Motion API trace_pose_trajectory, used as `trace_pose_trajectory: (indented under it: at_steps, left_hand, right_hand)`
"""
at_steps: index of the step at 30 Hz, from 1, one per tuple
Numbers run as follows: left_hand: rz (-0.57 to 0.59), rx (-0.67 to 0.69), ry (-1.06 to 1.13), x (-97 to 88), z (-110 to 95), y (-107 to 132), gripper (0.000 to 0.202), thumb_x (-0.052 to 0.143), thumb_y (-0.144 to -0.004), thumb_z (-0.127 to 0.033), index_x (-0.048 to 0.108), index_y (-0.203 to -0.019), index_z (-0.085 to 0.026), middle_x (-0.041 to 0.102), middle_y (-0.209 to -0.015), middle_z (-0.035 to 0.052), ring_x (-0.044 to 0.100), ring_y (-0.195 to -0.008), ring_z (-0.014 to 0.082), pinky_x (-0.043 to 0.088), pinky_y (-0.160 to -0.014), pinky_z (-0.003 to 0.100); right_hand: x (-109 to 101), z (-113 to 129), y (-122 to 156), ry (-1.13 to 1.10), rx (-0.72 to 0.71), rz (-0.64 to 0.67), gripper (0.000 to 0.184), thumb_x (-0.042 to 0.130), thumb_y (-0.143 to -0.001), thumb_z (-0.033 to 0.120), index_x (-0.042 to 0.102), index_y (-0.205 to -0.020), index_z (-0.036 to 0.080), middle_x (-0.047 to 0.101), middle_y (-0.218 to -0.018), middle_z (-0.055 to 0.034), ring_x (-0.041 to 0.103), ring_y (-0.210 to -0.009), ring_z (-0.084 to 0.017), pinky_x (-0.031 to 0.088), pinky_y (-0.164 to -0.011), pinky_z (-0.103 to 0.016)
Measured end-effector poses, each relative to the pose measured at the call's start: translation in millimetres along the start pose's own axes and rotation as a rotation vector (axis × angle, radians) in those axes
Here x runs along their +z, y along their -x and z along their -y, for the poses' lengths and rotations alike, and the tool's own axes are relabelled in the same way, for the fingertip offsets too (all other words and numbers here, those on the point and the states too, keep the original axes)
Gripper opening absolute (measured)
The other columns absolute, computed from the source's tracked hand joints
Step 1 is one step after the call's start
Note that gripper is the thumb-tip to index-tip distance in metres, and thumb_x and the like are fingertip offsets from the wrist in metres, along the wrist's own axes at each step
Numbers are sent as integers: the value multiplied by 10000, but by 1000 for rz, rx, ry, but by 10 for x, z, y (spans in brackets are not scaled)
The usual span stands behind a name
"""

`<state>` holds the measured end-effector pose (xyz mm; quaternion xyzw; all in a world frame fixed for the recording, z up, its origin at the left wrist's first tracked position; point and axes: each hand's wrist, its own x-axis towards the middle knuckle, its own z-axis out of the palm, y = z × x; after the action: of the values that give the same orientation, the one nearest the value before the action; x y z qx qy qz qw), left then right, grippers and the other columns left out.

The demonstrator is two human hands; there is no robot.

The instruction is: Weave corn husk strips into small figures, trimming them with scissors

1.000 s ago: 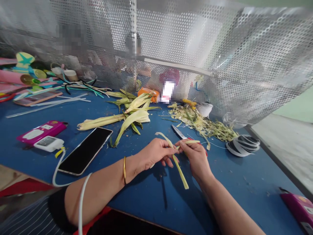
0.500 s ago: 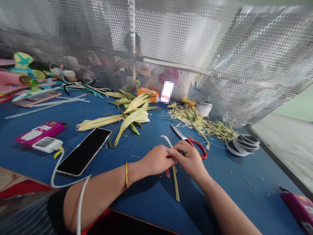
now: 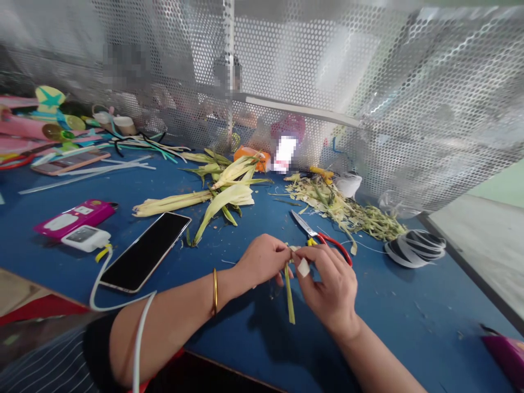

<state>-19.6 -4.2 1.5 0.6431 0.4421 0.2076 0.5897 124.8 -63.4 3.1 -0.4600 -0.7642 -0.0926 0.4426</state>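
Observation:
Between my two hands is a narrow strip of corn husk (image 3: 290, 297), its green-yellow tail hanging down over the table. My left hand (image 3: 266, 258) pinches it near its upper part. The fingers of my right hand (image 3: 329, 278) are closed on the strip's pale upper end, which folds over toward me. Red-handled scissors (image 3: 333, 240) lie just behind my right hand, blades pointing away to the left. Farther back, a bundle of corn husks (image 3: 229, 185) lies on the blue table (image 3: 229, 349).
A black phone (image 3: 147, 251) and a purple packet (image 3: 77, 218) lie left, with a white cable near my left arm. Husk scraps (image 3: 327, 199) and a roll of white ribbon (image 3: 415, 248) are at right. A perforated metal screen (image 3: 295, 65) closes the back.
My right hand has turned and shifted slightly right, folding the strip's upper end down toward me. My left hand keeps its pinch. The view has shifted a little.

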Motion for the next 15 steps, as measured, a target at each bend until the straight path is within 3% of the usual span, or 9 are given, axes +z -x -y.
trace_pose_trajectory:
  at_steps: [6,15]
  left_hand:
    - [24,-117,427,-22,-105,15,467,664,-749,-588,628,-669,-129,642,-589,25,588,-465,113,433,-452,210]
    - [-51,-147,549,-38,-74,-16,379,681,-785,-489,667,-780,-110,639,-613,24,604,-504,116,470,-512,228]
  right_hand:
    - [3,-18,8,166,-123,54,150,530,-866,104,578,-958,212,682,-758,-23,612,-668,-176,434,-693,-329]
    - [-46,66,-29,232,-183,100,167,582,-865,99,615,-996,199,720,-822,-38,627,-718,-183,415,-788,-362]
